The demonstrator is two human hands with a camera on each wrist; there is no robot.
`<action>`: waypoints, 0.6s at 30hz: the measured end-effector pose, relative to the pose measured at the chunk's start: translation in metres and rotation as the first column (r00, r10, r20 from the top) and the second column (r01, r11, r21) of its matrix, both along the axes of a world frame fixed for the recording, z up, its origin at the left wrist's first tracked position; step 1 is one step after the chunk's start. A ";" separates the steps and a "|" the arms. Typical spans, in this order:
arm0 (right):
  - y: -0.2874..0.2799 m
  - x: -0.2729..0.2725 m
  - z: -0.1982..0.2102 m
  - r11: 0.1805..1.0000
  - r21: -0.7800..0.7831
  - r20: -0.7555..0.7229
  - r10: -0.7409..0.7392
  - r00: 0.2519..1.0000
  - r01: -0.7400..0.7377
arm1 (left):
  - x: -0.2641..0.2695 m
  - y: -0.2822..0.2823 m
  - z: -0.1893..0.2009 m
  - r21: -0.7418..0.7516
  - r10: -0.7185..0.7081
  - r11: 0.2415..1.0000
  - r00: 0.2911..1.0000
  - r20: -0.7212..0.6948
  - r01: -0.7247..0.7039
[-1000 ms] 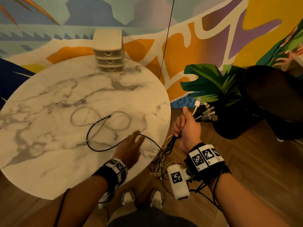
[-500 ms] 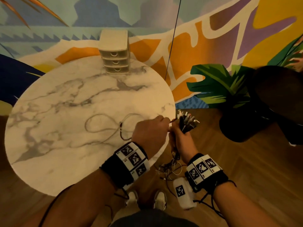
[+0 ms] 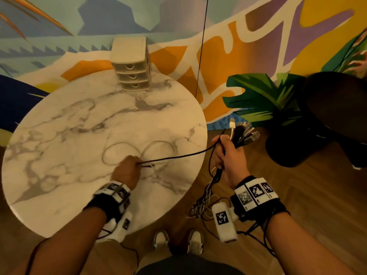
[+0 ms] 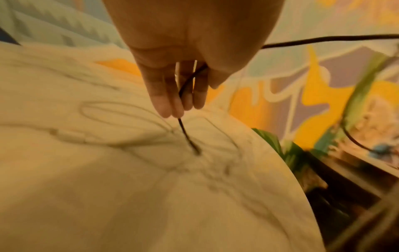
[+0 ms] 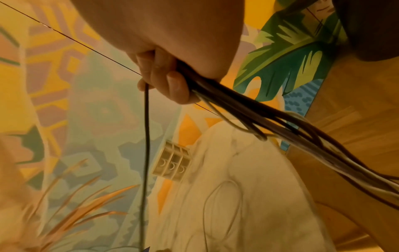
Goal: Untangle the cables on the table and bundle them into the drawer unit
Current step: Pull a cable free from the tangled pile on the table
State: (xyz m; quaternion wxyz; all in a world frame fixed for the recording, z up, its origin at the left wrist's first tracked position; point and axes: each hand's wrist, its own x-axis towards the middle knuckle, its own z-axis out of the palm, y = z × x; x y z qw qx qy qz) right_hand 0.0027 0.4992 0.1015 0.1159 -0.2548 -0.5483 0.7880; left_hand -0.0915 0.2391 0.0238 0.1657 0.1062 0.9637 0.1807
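Round marble bench (image 3: 59, 195) has the drawer unit (image 3: 131, 64) parked at its far edge, drawers closed, one white cable (image 3: 158, 143) looped mid-bench. Right hand (image 3: 228, 155) fists the cable bundle (image 3: 241, 133) off the right edge, probably keeping sorted ones clear. Left hand (image 3: 127, 171) pinches the black cable (image 3: 178, 156), stretched between both hands to straighten it.

Black wristbands (image 3: 256, 197) carry square-code tags; a white camera block (image 3: 224, 221) hangs under each. Pale sneakers (image 3: 195, 242) show below the wristbands.
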 end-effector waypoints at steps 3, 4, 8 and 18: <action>0.008 0.004 0.000 0.999 0.006 -0.022 -0.038 0.999 0.038 | -0.012 -0.014 0.015 0.118 0.102 0.989 0.993 -0.067 -0.094; 0.010 0.004 0.000 0.999 0.003 -0.024 -0.051 0.998 0.051 | -0.008 -0.012 0.022 0.204 0.091 0.975 0.996 0.006 -0.090; 0.020 0.005 0.003 0.996 0.039 -0.008 -0.083 0.997 0.083 | 0.052 0.025 0.029 0.307 -0.263 0.946 0.799 0.542 0.103; 0.032 0.030 0.000 0.980 0.190 0.066 -0.078 0.995 0.065 | 0.088 0.162 0.061 0.629 -0.342 0.770 0.904 0.256 0.113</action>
